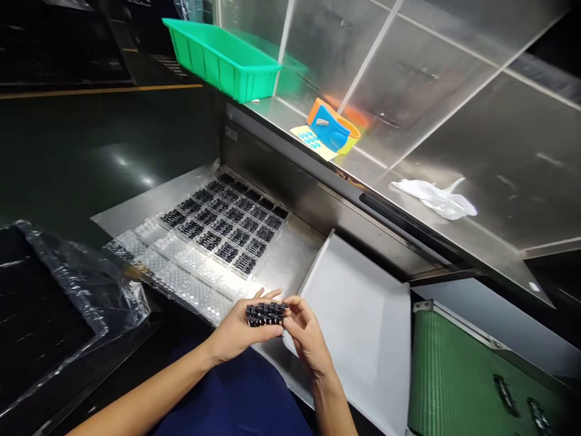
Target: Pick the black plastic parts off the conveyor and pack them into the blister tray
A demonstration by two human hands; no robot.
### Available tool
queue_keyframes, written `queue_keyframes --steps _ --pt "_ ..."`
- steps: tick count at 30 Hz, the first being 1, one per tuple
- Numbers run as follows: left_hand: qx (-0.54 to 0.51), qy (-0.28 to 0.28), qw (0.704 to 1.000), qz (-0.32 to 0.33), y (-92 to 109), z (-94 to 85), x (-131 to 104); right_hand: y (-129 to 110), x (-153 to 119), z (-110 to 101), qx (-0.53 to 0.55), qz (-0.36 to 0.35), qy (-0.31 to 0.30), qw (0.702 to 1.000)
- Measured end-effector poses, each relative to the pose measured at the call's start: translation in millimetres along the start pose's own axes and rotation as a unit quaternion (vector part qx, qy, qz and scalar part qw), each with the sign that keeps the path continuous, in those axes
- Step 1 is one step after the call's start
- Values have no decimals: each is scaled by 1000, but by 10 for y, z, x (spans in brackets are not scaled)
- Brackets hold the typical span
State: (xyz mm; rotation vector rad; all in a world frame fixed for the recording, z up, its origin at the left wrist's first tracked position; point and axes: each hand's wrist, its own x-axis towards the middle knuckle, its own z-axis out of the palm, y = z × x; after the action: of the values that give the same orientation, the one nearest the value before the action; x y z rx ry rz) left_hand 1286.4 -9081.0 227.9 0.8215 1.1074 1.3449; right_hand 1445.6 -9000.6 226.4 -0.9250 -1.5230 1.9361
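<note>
A small stack of black parts (265, 313) is held in front of my body, over the near edge of the metal bench. My left hand (233, 332) wraps round it from the left, thumb along its near side. The fingers of my right hand (306, 333) are pinched at its right end. Beyond my hands, a clear plastic tray (200, 247) lies on the bench, its compartments filled with rows of similar black parts. To the right of my hands is a white bin (358, 327) with nothing visible in it.
A green conveyor belt (472, 375) at right carries two black parts (505, 393). On the shelf are a green basket (222, 60), a blue and orange holder (333, 127) and a white cloth (436, 197). Plastic-covered black material (49, 315) lies at left.
</note>
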Motion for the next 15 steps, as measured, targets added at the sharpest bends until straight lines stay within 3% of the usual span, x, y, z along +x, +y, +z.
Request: queue_keyframes --steps 3,7,10,13,15 --pt "65 -15 998 12 -89 -225 -150 212 71 266 78 100 -120 985" --pt "129 -24 991 -25 -306 -524 -324 399 140 580 60 113 -216 968" --pt "168 0 984 -52 -526 -736 -367 557 229 695 -84 54 -191 976" --pt "159 72 977 -124 -723 -959 -361 772 439 692 -203 9 -120 972" --pt "139 114 969 -170 -744 -1097 -366 942 652 662 -270 -7 -62 961"
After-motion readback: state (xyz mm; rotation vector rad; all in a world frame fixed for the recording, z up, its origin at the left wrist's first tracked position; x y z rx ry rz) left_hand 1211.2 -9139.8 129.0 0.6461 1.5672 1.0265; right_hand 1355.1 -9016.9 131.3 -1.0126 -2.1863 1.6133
